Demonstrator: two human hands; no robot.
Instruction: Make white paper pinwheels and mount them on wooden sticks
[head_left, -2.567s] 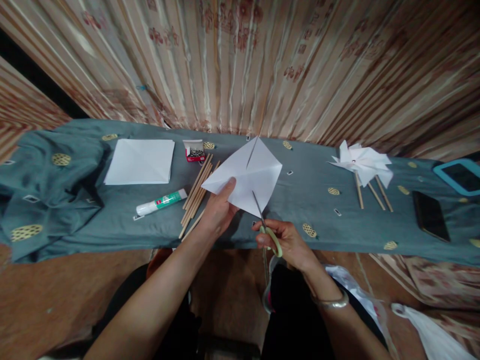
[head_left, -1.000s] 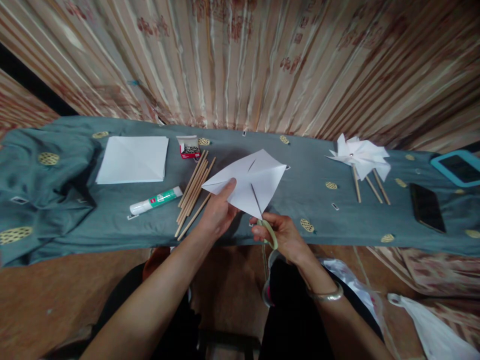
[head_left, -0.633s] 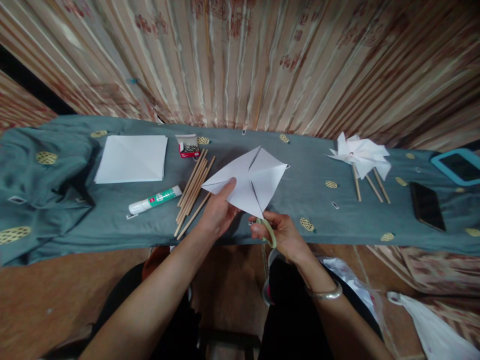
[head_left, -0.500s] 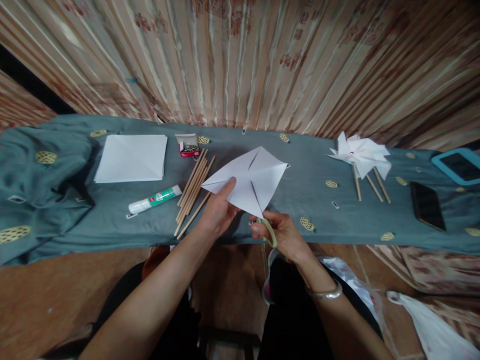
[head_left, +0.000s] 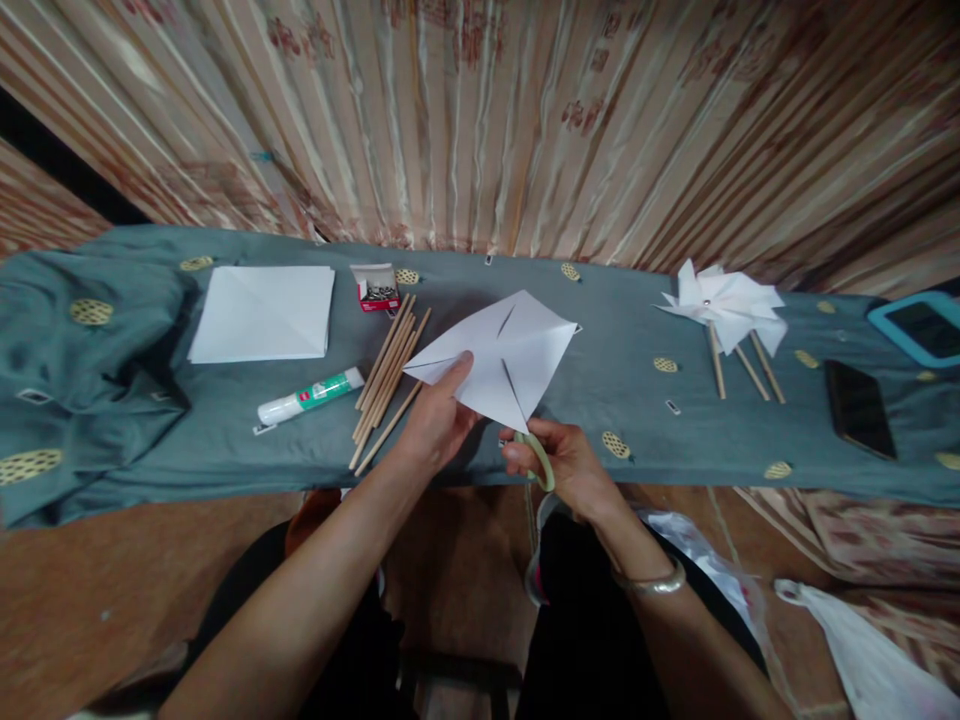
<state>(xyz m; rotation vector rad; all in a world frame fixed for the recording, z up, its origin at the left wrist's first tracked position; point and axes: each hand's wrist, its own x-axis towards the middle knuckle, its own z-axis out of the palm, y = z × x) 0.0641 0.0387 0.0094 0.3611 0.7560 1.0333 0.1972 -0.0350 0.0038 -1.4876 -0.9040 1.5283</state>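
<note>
Now scissors (head_left: 525, 425) deeper into paper (head_left: 499, 355) — right hand (head_left: 562, 465) gripping handles, left hand (head_left: 435, 420) fingers still pinching sheet.

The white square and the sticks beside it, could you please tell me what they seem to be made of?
The white square, held in the left hand, looks like thin matte paper: it shows sharp creases and clean slits. The sticks look like bare, unvarnished wood or bamboo: pale tan, thin and straight; the picture cannot settle which.

The scissors' (head_left: 534, 452) blades are disappearing behind the paper (head_left: 501, 352), handles mostly lying buried in the right hand (head_left: 564, 468). The teal case (head_left: 916, 328) is running off the right edge. The small box's (head_left: 376, 287) contents are showing too small to tell.
</note>
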